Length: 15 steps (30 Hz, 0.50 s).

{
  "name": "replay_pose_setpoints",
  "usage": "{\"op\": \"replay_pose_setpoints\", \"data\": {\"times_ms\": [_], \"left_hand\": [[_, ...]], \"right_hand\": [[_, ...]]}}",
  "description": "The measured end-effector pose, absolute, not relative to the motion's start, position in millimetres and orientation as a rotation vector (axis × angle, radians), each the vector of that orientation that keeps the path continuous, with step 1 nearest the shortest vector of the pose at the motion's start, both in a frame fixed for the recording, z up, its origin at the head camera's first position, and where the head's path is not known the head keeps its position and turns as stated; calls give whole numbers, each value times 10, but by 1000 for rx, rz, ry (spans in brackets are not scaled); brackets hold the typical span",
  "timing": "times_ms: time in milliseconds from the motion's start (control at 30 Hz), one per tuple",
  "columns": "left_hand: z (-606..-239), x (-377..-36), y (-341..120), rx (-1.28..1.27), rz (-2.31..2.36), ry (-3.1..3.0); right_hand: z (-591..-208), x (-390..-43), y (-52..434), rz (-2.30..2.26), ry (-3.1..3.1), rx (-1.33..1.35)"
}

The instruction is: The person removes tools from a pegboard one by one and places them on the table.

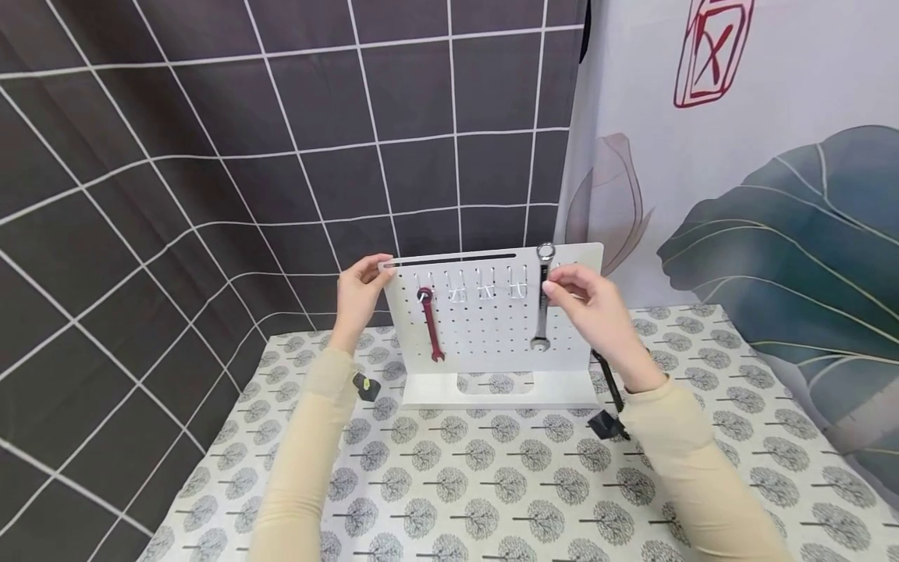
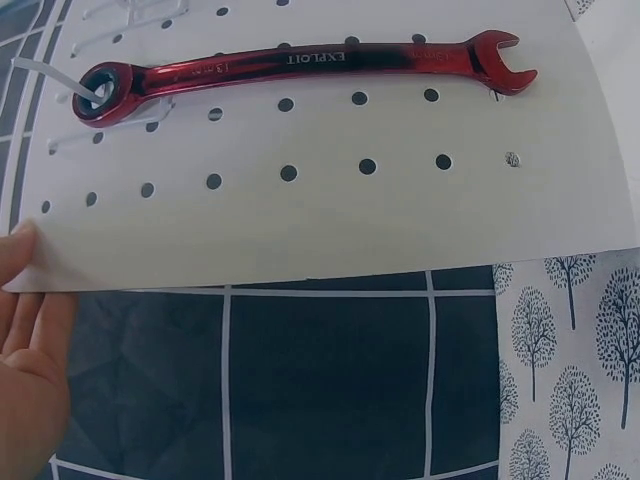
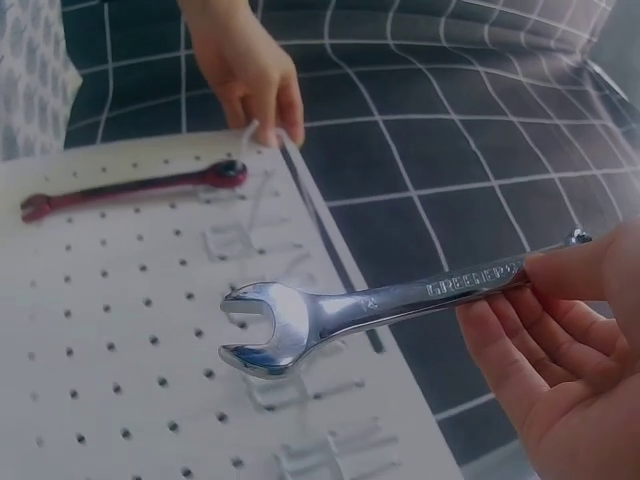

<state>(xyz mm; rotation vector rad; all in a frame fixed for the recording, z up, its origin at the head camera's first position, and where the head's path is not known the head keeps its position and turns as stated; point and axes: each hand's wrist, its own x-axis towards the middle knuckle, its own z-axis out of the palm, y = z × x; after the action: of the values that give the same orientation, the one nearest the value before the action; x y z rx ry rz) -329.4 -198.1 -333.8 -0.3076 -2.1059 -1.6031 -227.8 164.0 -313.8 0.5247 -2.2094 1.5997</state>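
A white pegboard (image 1: pixel 492 336) stands upright on the table, with several wire hooks (image 1: pixel 486 289) along its upper part. From a hook on its left side hangs a red combination wrench (image 1: pixel 431 328) by its ring end. My left hand (image 1: pixel 358 300) grips the board's upper left corner, thumb in front. My right hand (image 1: pixel 593 308) pinches a silver combination wrench (image 1: pixel 542 312) between thumb and fingers, ring end up and open end down, in front of the board's right side. In the right wrist view the open end of the silver wrench (image 3: pixel 270 330) appears apart from the board.
The table carries a cloth (image 1: pixel 477 484) printed with trees. Small black objects lie near the board's base, one at the left (image 1: pixel 367 386) and one at the right (image 1: pixel 607 425). A dark grid-patterned curtain (image 1: pixel 316 156) hangs behind, beside a pale curtain with leaf drawings (image 1: pixel 794 234).
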Motion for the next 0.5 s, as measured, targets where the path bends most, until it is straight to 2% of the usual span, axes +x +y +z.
{"op": "replay_pose_setpoints", "data": {"times_ms": [500], "left_hand": [[-3320, -3282, -1969, -263, -1605, -2123]], "right_hand": [[-2857, -2130, 2386, 1437, -2180, 297]]}}
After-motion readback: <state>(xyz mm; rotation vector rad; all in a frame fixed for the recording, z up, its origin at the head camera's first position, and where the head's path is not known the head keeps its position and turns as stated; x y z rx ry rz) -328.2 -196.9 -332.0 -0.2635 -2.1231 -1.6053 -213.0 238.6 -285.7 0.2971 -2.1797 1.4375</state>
